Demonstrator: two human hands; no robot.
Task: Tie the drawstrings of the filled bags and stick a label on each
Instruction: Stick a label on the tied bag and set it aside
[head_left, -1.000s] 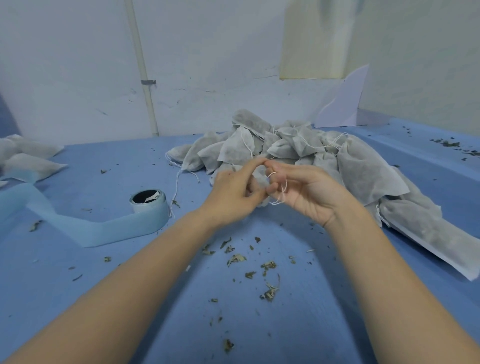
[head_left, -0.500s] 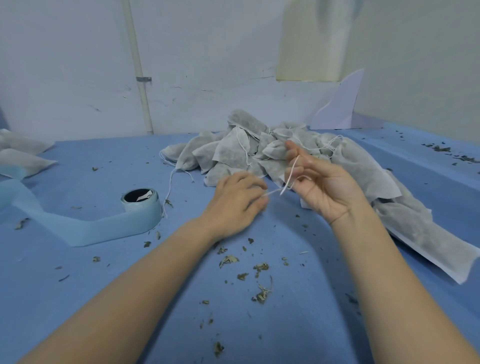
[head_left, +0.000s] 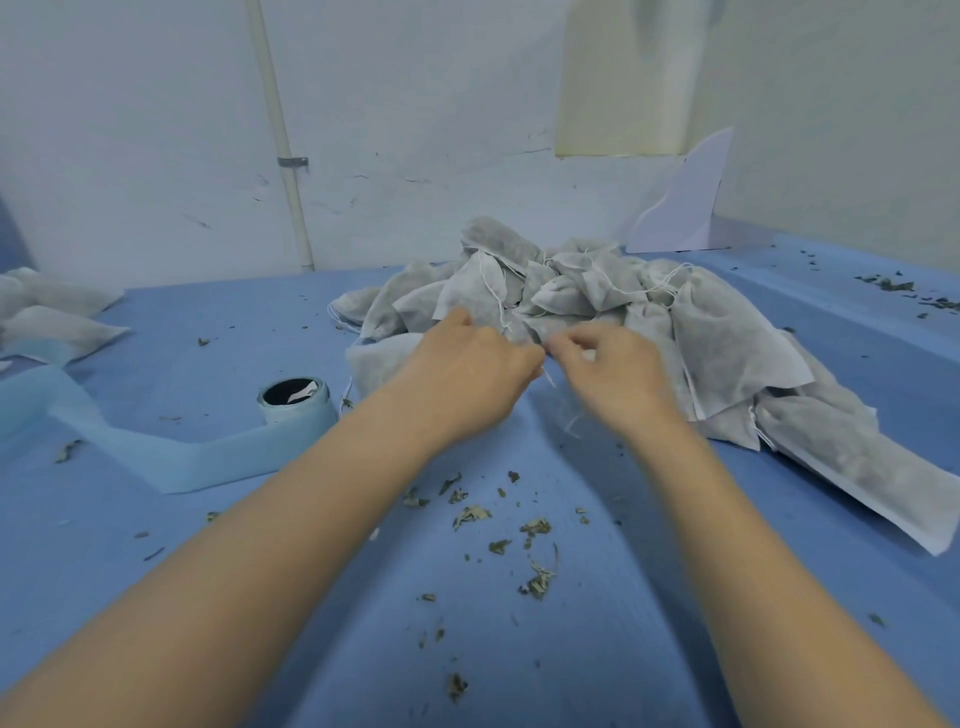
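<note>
A pile of grey filled drawstring bags (head_left: 597, 306) lies on the blue table (head_left: 519, 649), spreading to the right. My left hand (head_left: 467, 379) and my right hand (head_left: 613, 374) are close together at the pile's front edge, fingers curled. Each pinches a thin white drawstring (head_left: 548, 374) of a bag that my hands mostly hide. One flat bag (head_left: 379, 358) lies just left of my left hand. A roll of light blue label tape (head_left: 296, 405) stands left of my hands, its strip trailing off to the left.
Two more filled bags (head_left: 57, 327) lie at the far left edge. Dried leaf crumbs (head_left: 519, 535) are scattered on the table between my forearms. A white wall with a pipe (head_left: 283, 145) closes the back. A pale card (head_left: 680, 208) leans at the back right.
My hands were apart with the string stretched between them; now they have come together lower down at the pile's front, knuckles up. The view has shifted slightly.
</note>
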